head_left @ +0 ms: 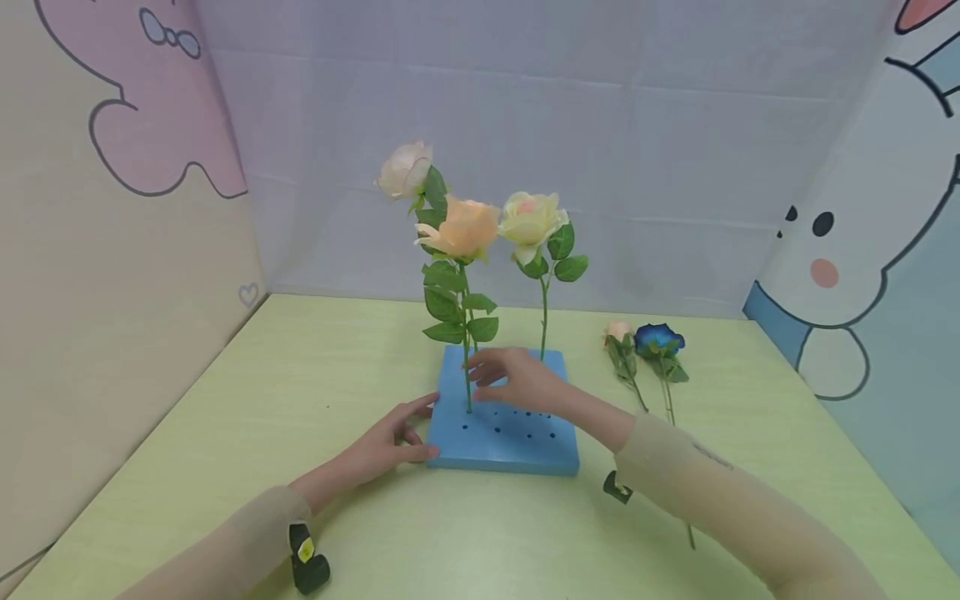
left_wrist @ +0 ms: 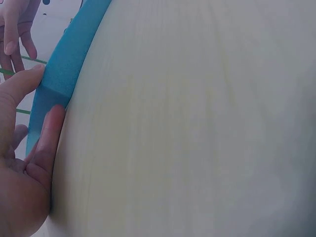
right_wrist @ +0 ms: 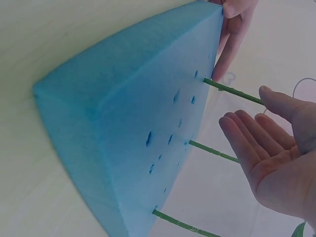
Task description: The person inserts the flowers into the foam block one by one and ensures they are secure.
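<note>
Left hand (head_left: 390,437) presses straight fingers against the near-left corner of the blue foam block (head_left: 502,437) mid-table, so keep it pinned. Right hand (head_left: 513,379) hovers open beside the orange rose (head_left: 461,229) stem, holding nothing I think. Check that it stands straight.

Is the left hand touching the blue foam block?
Touching. In the left wrist view, the left hand lays its thumb and a finger flat against the corner of the blue foam block; the head view shows the same.
</note>
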A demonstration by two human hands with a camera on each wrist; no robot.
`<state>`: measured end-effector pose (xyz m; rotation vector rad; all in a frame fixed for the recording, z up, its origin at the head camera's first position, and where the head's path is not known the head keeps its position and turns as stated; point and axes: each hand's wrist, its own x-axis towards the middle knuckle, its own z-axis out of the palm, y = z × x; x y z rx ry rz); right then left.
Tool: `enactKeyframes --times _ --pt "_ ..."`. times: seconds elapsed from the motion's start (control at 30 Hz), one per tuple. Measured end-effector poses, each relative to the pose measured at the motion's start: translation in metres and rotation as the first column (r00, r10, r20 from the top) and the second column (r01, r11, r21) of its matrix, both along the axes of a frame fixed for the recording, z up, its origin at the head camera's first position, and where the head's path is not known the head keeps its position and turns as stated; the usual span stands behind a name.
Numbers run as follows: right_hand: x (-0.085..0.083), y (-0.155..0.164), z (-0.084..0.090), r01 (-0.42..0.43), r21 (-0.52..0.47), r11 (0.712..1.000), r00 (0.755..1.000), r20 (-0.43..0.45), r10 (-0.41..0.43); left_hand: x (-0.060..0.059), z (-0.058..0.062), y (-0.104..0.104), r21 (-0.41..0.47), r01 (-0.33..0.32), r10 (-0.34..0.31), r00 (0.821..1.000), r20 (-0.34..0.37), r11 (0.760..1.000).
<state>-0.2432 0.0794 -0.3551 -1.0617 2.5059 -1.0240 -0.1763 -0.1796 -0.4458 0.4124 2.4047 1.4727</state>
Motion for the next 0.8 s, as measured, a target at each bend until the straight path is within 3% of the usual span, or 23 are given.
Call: enactKeyframes --times 0.23,0.57,0.8 --pt "0.006 0.01 0.002 0.047 -0.039 0.998 0.998 -0.031 -0.048 -0.001 -0.002 0.001 -0.003 -0.01 0.01 1.0 0.002 1.0" --pt "0.017 0.027 0.004 0.037 -0.107 0.994 0.997 -0.058 -0.044 0.0 -0.005 0.0 -0.004 -0.01 0.01 1.0 -0.005 1.0" --pt "0.026 0.039 0.01 0.098 -0.11 0.989 0.991 -0.081 -0.108 0.001 -0.001 0.002 -0.018 -0.026 0.026 1.0 0.002 1.0"
